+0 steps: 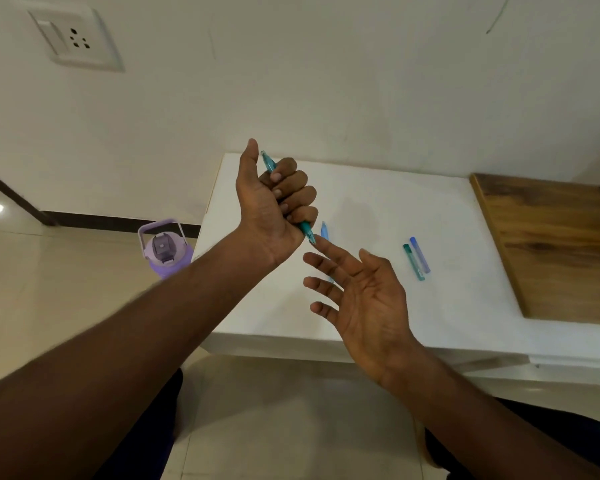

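Left hand (271, 209): pen (307, 232) diagonal, tip down-right

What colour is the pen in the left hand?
Translucent teal pen, gripped in the left hand; head view.

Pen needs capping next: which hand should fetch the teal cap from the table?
Right. The right hand is open and nearer the teal cap; the left hand grips the teal pen.

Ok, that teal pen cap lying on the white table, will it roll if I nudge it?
Probably a little: the teal cap looks round and slim, lying flat on the smooth white table. The blue cap beside it might stop a roll that way. It looks thin plastic, so likely light.
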Available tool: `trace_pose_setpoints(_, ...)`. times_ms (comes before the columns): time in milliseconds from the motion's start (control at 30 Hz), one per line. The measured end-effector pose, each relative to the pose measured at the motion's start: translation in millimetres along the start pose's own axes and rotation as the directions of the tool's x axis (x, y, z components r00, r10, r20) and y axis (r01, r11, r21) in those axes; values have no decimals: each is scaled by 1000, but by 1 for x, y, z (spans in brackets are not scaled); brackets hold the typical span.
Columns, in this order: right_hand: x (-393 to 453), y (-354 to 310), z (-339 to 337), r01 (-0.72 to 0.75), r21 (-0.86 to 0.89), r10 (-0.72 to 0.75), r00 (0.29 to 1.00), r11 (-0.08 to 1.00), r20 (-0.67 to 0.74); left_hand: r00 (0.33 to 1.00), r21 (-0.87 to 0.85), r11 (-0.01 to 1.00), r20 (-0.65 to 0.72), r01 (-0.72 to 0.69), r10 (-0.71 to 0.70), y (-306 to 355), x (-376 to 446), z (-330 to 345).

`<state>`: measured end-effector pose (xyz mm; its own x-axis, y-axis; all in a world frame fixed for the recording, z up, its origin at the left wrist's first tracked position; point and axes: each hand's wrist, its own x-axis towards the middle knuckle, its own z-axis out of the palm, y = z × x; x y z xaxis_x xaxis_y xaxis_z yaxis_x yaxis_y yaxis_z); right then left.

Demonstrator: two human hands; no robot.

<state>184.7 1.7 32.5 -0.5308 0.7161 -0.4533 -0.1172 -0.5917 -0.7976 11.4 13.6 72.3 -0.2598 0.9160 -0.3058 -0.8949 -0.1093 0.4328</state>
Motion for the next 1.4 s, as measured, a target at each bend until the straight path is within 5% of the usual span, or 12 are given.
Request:
trace_pose_setpoints(500, 7, 3, -6, -59, 56, 57, 997, 997, 47, 999, 17, 999, -34, -38, 39, -1, 5, -3)
trace_pose_setpoints(600, 14, -6, -5, 123, -272, -149, 986, 954, -79, 997, 111, 993, -70, -32, 40, -4, 8, 2)
trace_pose_setpoints(700, 26, -29, -8, 309, -673, -432, 902, 672, -17, 989, 382, 919, -59, -100, 132, -16, 8, 7)
trace_pose_setpoints(833, 39, -51, -10, 310, -680, -312, 942, 664, 125, 976, 728, 667, 13, -157, 216, -35, 10, 5)
trace_pose_setpoints(1000, 47, -68, -14, 272, -525, -208, 962, 806, 179, 984, 730, 668, 30, -141, 175, -42, 16, 1)
trace_pose_setpoints(1133, 57, -72, -28, 267, -605, -157, 961, 750, 229, 984, 759, 645, -34, -89, 175, -50, 18, -1)
trace_pose_setpoints(1200, 66, -74, -40, 225, -666, -131, 973, 711, 189, 985, 858, 512, -56, -34, 160, -51, 19, -1)
trace_pose_setpoints(1333, 94, -65, -67, -8, -881, -172, 980, 473, -101, 982, 997, -39, -56, 64, 181, -37, 20, -13)
trace_pose_setpoints(1400, 105, -56, -71, -88, -927, -157, 975, 363, -154, 978, 970, -236, 0, 51, 209, -29, 23, -22)
